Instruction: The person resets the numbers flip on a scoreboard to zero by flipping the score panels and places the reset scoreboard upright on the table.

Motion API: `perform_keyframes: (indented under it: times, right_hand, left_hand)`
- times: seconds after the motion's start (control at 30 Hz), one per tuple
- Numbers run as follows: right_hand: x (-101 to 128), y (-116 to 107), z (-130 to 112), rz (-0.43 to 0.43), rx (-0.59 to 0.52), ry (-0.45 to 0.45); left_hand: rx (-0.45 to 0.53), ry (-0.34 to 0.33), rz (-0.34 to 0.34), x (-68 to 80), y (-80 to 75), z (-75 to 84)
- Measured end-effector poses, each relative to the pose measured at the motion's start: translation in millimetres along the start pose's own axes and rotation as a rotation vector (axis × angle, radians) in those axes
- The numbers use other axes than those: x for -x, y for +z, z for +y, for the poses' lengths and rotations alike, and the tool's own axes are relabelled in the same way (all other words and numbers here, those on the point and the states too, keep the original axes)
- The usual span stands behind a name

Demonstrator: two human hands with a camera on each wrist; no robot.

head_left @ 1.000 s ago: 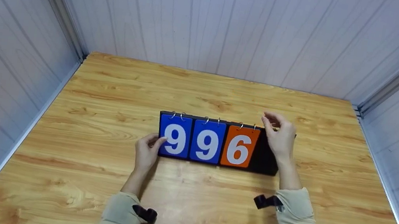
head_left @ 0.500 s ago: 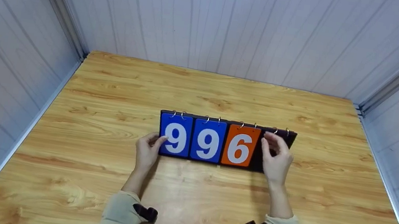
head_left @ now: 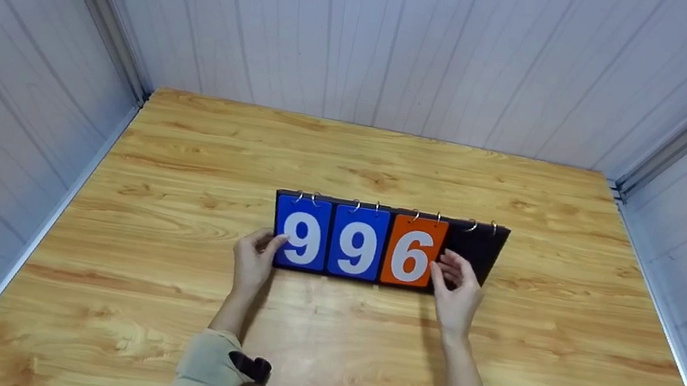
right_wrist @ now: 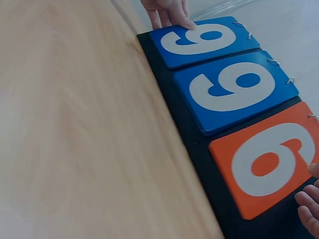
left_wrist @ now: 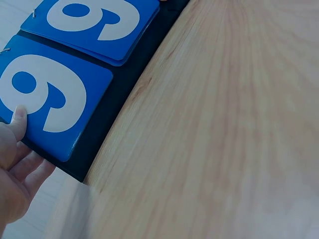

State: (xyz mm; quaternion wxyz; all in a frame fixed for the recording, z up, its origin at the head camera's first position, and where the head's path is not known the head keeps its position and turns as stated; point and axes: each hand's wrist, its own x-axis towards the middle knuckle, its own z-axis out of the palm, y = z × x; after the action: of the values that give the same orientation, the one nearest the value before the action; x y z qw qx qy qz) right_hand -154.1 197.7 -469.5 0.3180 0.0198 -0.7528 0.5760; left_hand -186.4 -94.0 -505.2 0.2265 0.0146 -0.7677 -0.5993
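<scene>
A black flip scoreboard stands on the table, with number cards hung from metal rings. Two blue cards each show a 9, and an orange card shows a 6. My left hand grips the board's left end, thumb on the front of the outer blue card and fingers behind; the left wrist view shows this hand too. By the orange card's right edge is my right hand, its fingers relaxed and thumb apart from the fingertips. In the right wrist view, its thumb overlaps that card's edge.
The wooden table extends around the board. Pale panelled walls enclose its back and both sides. The board's rightmost section has rings and shows bare black.
My right hand has come down from the board's top right edge, moving left and toward me to beside the orange card. The left hand and the cards look unchanged.
</scene>
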Motion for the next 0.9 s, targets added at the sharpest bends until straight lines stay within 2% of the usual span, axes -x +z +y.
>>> perform_keyframes:
  times: [0.1, 0.27, 0.43, 0.53, 0.67, 0.7, 0.9]
  right_hand:
    - [5, 5, 4, 0.017, -0.005, -0.003]
    - [8, 12, 10, 0.069, 0.010, -0.014]
    - [6, 18, 12, 0.126, 0.048, -0.042]
    - [4, 18, 13, 0.131, 0.061, -0.043]
    - [2, 16, 15, 0.104, 0.058, -0.006]
    - [2, 15, 15, 0.093, 0.052, 0.007]
    - [-1, 5, 17, -0.018, -0.044, 0.105]
  left_hand:
    - [0.006, -0.008, 0.004, -1.9, 1.4, -11.9]
    - [0.005, -0.011, 0.005, -2.0, 2.3, -15.2]
    - [0.007, 0.031, 0.013, -2.4, 2.1, -14.8]
    - [0.007, 0.058, 0.014, -0.3, 0.7, -4.1]
    - [-0.001, 0.058, 0.007, 3.6, -1.8, 15.9]
    - [-0.008, 0.058, 0.006, 3.7, -1.7, 15.2]
    - [0.011, 0.030, 0.011, -1.7, 3.4, -15.2]
